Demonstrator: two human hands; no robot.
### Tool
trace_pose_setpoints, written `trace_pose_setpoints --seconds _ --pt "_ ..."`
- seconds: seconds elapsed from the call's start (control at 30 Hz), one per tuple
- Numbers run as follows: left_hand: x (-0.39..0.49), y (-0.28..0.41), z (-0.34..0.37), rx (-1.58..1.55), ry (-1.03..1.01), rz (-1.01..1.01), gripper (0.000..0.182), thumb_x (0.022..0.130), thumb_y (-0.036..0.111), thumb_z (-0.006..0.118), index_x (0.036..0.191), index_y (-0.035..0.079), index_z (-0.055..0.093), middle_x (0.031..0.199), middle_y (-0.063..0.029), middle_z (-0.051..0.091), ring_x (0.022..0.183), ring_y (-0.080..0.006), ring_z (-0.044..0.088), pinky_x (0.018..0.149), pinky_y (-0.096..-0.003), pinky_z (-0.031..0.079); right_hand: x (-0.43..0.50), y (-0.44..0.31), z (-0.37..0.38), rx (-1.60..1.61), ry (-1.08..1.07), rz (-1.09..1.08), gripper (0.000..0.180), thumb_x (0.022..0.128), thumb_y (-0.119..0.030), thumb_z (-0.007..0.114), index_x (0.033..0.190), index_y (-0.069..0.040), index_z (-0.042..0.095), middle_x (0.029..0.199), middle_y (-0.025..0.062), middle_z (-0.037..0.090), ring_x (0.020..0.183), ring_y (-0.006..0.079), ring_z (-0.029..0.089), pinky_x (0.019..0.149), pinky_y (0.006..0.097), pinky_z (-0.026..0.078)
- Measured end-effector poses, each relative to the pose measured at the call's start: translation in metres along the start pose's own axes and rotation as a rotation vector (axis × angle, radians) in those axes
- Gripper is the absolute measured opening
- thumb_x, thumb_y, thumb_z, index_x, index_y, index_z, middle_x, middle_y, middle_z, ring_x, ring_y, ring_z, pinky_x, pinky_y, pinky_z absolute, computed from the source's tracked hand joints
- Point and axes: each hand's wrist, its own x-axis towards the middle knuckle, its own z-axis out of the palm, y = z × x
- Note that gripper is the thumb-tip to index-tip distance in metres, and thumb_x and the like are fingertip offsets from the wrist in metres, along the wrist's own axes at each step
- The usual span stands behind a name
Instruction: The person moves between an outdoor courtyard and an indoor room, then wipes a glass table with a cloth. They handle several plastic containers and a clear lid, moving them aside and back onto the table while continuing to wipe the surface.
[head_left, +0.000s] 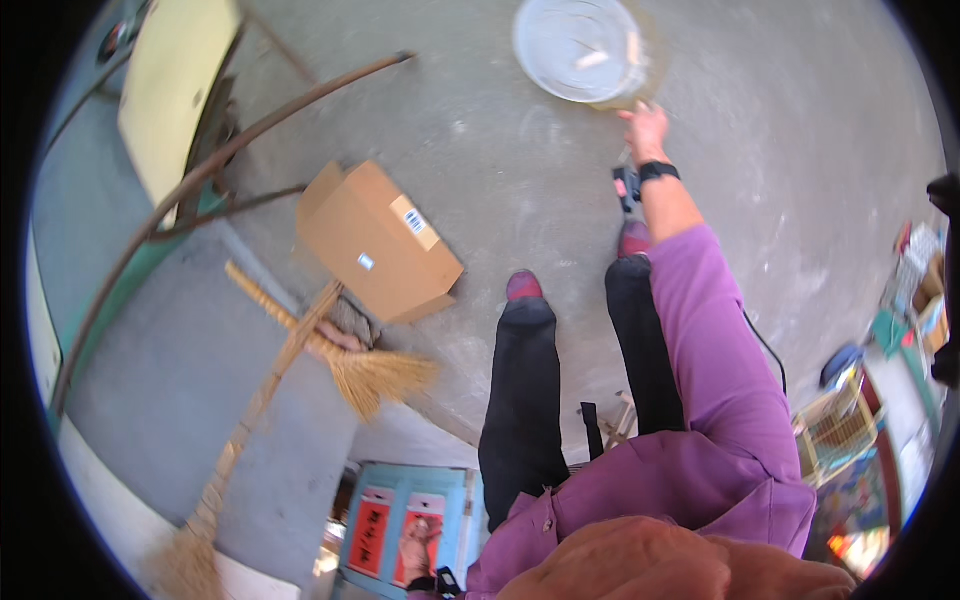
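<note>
My right hand (646, 131), with a black band on its wrist, reaches forward to the near rim of a round, pale translucent basin (581, 49). Fingertips and rim seem to meet, but blur hides whether they grip. Light pieces show in the basin, and a yellowish edge surrounds part of it. A small dark object with a pink patch (624, 187) is beside the right wrist, above the right shoe. My left hand (416, 551) is low in the picture, in front of a light blue door (457, 499) with red paper strips; it looks empty, its fingers loosely spread.
On the left lie a cardboard box (375, 247), a short straw broom (382, 371) and a long-handled broom (251, 412). A curved wooden pole (225, 154) crosses the upper left. A wire basket (836, 427) and mixed goods stand at right. A small stool (621, 420) is behind my legs.
</note>
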Motion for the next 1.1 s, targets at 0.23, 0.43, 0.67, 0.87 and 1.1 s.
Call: trace_pose_setpoints --seconds 0.23,0.43,0.67,0.87,1.1 --pt "-0.023 -0.012 0.008 -0.175 -0.098 0.067 0.029 0.096 0.020 0.057 0.109 -0.005 0.064 0.105 -0.0142 0.068 0.095 -0.0255 0.067 0.085 -0.0372 0.054 -0.132 0.021 -0.066 -0.514 -0.215 -0.158 0.023 0.098 -0.023 0.047 0.099 -0.004 0.059 0.061 0.0048 0.057 0.050 0.0123 0.047 0.045 0.0303 0.035" --pt "-0.039 -0.051 -0.003 -0.310 -0.134 0.057 0.027 0.096 0.020 0.056 0.108 -0.003 0.065 0.105 -0.0126 0.068 0.095 -0.0240 0.067 0.084 -0.0353 0.054 -0.296 0.029 -0.061 -0.606 -0.665 0.069 0.018 0.097 -0.019 0.046 0.093 -0.006 0.058 0.061 0.0051 0.058 0.042 0.0133 0.046 0.039 0.0287 0.036" --pt "-0.049 -0.116 -0.025 -0.509 -0.118 0.096 0.026 0.096 0.019 0.057 0.109 -0.002 0.065 0.103 -0.0105 0.069 0.093 -0.0204 0.067 0.080 -0.0321 0.054 -0.509 -0.036 0.089 -0.680 -1.202 -0.063 0.043 0.096 -0.023 0.052 0.134 -0.002 0.047 0.096 0.0168 0.066 0.076 0.0263 0.065 0.071 0.0388 0.053" --pt "-0.058 -0.174 -0.032 -0.712 -0.080 0.134 0.026 0.095 0.020 0.056 0.107 -0.001 0.065 0.100 -0.0104 0.068 0.090 -0.0193 0.066 0.078 -0.0325 0.054 -0.638 -0.078 0.146 -1.201 -1.279 -0.744 0.054 0.091 -0.030 0.056 0.136 -0.003 0.047 0.117 0.0265 0.062 0.113 0.0390 0.058 0.097 0.0426 0.046" --pt "-0.079 -0.250 0.000 -1.013 -0.043 0.092 0.029 0.093 0.026 0.060 0.107 0.001 0.065 0.099 -0.0093 0.067 0.090 -0.0184 0.065 0.079 -0.0331 0.052 -0.553 -0.156 -0.032 -1.472 -1.491 -0.192 0.039 0.092 -0.017 0.054 0.128 -0.003 0.059 0.094 0.0092 0.070 0.074 0.0176 0.066 0.062 0.0303 0.055"
